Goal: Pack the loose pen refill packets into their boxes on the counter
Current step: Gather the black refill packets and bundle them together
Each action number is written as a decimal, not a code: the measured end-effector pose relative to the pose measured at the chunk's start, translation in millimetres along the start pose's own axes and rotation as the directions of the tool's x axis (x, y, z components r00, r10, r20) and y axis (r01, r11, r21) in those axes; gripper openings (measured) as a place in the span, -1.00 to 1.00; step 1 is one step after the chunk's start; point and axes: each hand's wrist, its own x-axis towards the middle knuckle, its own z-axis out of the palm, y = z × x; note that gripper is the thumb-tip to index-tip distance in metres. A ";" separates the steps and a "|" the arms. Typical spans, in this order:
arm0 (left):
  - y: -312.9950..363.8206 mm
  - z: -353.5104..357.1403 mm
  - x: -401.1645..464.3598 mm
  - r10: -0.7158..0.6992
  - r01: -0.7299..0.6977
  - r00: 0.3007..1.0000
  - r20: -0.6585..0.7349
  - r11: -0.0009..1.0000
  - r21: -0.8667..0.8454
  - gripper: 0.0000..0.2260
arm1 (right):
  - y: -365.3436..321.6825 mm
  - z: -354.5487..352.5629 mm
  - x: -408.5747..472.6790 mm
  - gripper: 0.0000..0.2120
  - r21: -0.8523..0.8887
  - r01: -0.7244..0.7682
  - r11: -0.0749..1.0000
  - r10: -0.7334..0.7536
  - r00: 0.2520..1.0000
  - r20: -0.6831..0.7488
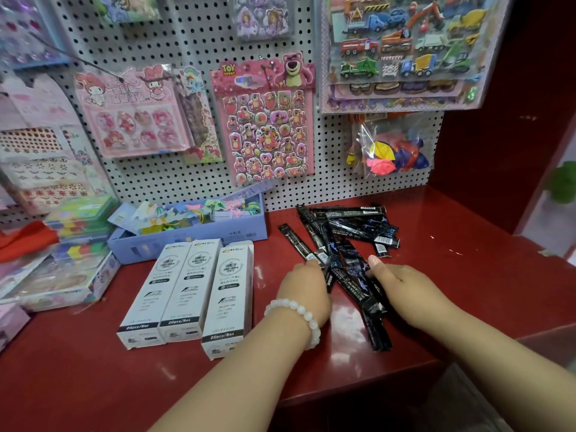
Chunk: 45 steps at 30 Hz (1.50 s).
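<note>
Table (436, 275): glossy red lacquered surface, smooth, throwing back pale glare near my wrists.
Refill packets (346, 241): shiny black plastic film, slightly crinkled.
Boxes (187, 291): matt white card with printed lettering.
Bracelet (296, 316) on my left wrist: smooth, milky white beads.
Pegboard (149, 32): white perforated panel, looks like painted metal.

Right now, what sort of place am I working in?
Most likely a small stationery or toy shop. A pegboard wall carries hanging sticker sheets and a bag of balloons, and white refill boxes printed "20pcs/Box" lie on the red counter beside loose black refill packets.
</note>
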 end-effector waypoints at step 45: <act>-23.4 -33.5 25.4 -0.160 0.398 0.906 0.391 0.010 -0.917 -0.84 | -6.2 23.7 40.0 -0.66 0.021 0.257 0.966 -0.255 0.938 0.237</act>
